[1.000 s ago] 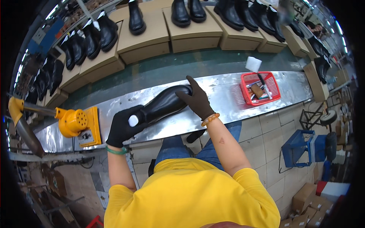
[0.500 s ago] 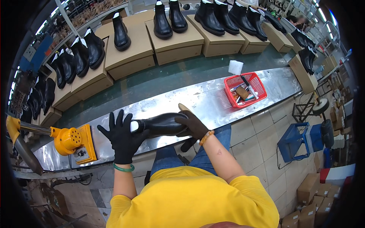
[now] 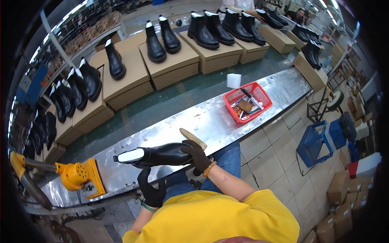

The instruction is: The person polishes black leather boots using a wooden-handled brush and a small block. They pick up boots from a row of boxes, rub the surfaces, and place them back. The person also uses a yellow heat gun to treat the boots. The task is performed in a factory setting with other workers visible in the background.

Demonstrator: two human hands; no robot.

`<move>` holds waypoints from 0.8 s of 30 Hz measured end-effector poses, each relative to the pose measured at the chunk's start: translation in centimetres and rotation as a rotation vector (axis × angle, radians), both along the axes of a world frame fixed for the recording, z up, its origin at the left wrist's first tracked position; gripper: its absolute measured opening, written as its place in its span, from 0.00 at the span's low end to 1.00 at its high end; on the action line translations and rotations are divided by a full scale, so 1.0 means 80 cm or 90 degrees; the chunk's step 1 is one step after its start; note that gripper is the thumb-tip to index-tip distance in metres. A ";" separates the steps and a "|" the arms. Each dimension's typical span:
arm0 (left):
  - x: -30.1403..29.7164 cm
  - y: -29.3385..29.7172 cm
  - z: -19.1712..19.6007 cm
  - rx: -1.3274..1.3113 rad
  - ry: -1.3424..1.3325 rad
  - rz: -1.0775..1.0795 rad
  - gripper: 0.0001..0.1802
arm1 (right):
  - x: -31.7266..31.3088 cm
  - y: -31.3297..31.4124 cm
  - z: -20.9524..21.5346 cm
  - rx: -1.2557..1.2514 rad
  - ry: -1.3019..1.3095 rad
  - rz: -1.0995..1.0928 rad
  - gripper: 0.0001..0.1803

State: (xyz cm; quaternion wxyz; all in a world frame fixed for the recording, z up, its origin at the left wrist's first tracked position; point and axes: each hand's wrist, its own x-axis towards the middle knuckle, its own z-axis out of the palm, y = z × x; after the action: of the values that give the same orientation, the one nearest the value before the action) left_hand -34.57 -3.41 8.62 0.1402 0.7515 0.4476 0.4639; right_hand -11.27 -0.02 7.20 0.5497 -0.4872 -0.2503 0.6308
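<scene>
A black ankle boot [image 3: 168,155] lies sideways above the metal bench, its shaft toward the left and white stuffing [image 3: 131,155] showing in the opening. My right hand [image 3: 197,155], in a dark glove, is closed around the toe end. Below the shaft, near the bench's front edge, my black-gloved left hand [image 3: 151,189] has thumb and fingers apart; whether it touches the boot is unclear. A flat, tapered tan piece [image 3: 192,137], wood-like, sits just beyond my right hand.
A red plastic basket [image 3: 248,102] of small tools stands right on the bench [image 3: 170,125]. A white block [image 3: 234,81] is behind it. At left is a yellow machine [image 3: 79,178]. Across the green belt, boots stand on cardboard boxes [image 3: 172,69]; another person's hand [image 3: 255,14] is at the back.
My left hand has moved down from the boot's shaft, uncovering the opening and white stuffing. My right hand keeps the toe end. The whole view has shifted a little.
</scene>
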 end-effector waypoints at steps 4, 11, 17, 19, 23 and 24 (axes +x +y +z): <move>-0.008 0.019 -0.045 -0.041 -0.088 0.038 0.31 | -0.001 -0.004 -0.032 0.254 -0.188 -0.046 0.26; -0.017 0.115 -0.105 -0.048 0.007 0.081 0.41 | -0.003 -0.001 -0.050 0.097 -0.007 -0.129 0.26; -0.004 0.149 -0.089 -0.171 0.094 0.169 0.44 | -0.014 -0.001 0.009 0.111 -0.087 -0.141 0.25; -0.004 0.158 -0.093 -0.203 0.211 0.184 0.43 | -0.013 0.018 0.009 0.106 0.039 -0.175 0.25; 0.019 0.163 -0.081 -0.159 0.486 0.173 0.39 | 0.012 0.076 -0.037 0.230 0.012 -0.214 0.32; 0.018 0.165 -0.079 -0.174 0.488 0.182 0.40 | 0.007 0.087 -0.012 0.204 0.068 -0.218 0.27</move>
State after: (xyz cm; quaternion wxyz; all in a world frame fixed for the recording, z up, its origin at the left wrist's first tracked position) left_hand -33.13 9.77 2.31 -0.0034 0.7743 0.6244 0.1025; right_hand -10.74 6.97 6.27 0.7316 -0.3948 -0.2312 0.5054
